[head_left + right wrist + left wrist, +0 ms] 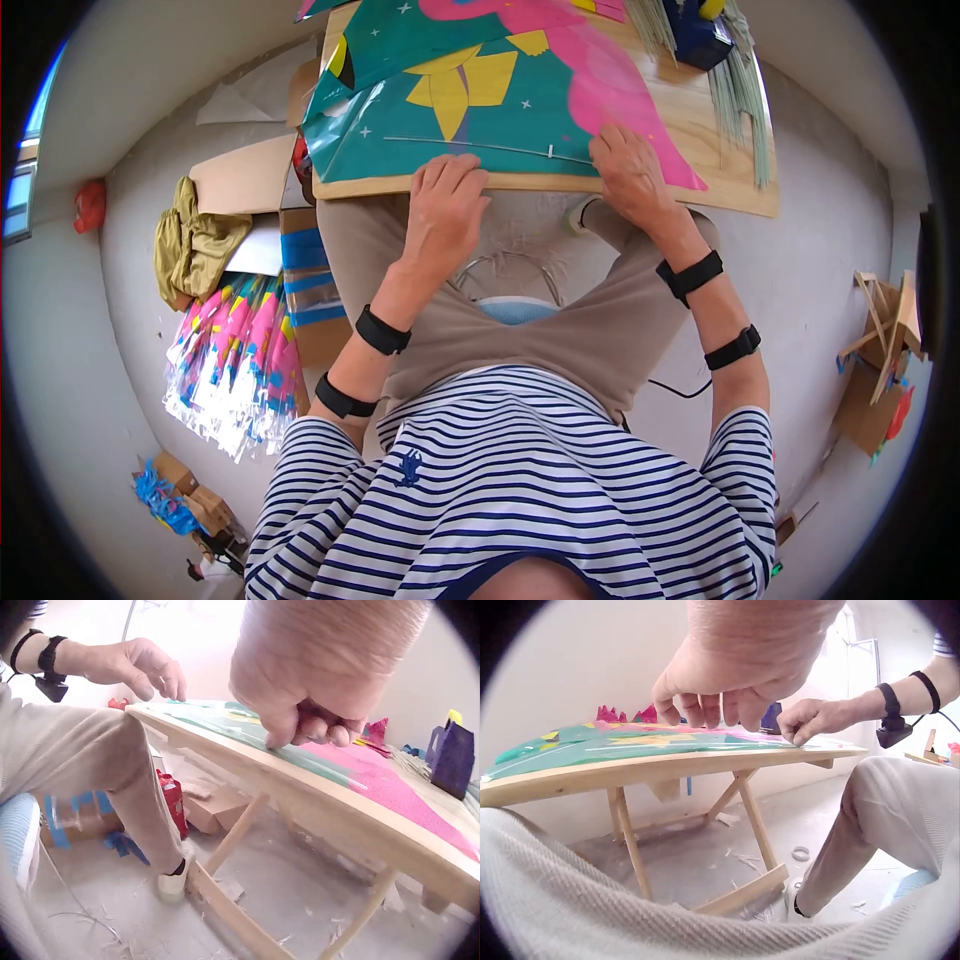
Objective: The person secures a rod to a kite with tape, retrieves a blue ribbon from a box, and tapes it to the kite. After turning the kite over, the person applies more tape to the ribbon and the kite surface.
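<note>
Showing a printed sheet (pixel 520 125) in teal, pink and yellow, spread across the upper middle of the frame on a wooden desk (pixel 690 130). A thin pale rod (pixel 470 147) is laid over the teal part, almost parallel to the near edge; a small white tab (pixel 550 151) is seen on it, left of the right hand (pixel 637 185). By that hand the rod is pinched between the thumb and curled fingers, low against the surface, presumably so that it is steadied in line with the edge. In the right wrist view, a pale strip is seen past the fingers, towards the pink area. The grip of the left hand (pixel 443 210) is apart: its fingers are loosely bent above the near edge, close to the rod's left part, and nothing is held. This position is perhaps chosen so that the sheet and rod can be reached without being pressed.

At the upper right of the frame, a dark blue holder (pixel 700 45) is set beside bundles of thin sticks (pixel 738 115), probably for easy reach beyond the sheet. At the left, an olive cloth (pixel 190 245) is draped by a cardboard box (pixel 240 180), with printed pieces (pixel 230 340) hung below, perhaps to be protected from creasing.
</note>
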Demonstrator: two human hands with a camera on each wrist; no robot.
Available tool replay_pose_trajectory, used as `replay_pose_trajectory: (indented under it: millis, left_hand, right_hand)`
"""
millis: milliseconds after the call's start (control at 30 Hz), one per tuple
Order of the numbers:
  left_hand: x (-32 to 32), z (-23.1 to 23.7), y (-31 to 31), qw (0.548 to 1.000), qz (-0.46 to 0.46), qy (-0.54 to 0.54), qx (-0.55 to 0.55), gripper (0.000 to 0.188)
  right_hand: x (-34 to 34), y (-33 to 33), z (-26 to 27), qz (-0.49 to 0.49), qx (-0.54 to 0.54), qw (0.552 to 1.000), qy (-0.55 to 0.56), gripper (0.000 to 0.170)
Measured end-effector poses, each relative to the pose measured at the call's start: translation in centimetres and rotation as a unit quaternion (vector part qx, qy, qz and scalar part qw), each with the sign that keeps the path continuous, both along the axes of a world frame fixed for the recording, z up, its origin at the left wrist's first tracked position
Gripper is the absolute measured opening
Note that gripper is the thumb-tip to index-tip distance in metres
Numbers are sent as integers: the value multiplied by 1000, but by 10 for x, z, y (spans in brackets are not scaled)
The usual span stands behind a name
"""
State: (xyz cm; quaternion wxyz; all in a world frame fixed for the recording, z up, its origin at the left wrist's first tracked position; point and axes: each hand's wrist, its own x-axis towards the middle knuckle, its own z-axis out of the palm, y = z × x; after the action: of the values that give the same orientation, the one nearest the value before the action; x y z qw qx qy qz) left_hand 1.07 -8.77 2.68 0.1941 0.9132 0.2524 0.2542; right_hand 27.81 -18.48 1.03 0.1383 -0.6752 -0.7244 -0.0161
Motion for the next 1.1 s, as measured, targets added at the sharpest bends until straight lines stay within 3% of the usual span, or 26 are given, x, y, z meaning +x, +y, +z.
replay_pose_trajectory:
  millis: [333,767,967,1100]
  left_hand:
    - [54,-11,-2,999,-48,-25,-5,25]
    - [58,-21,-10,998,-53,-18,-4,22]
    - [65,-16,-1,999,-37,-26,-16,24]
    - [69,-18,3,999,-34,-28,-19,22]
  right_hand:
    - [23,-19,-5,-4,-15,1000,5,15]
    - [26,-20,0,17,-28,999,20,15]
    - [37,-27,5,3,22,993,117,9]
    - [55,-42,1,-138,67,974,164,8]
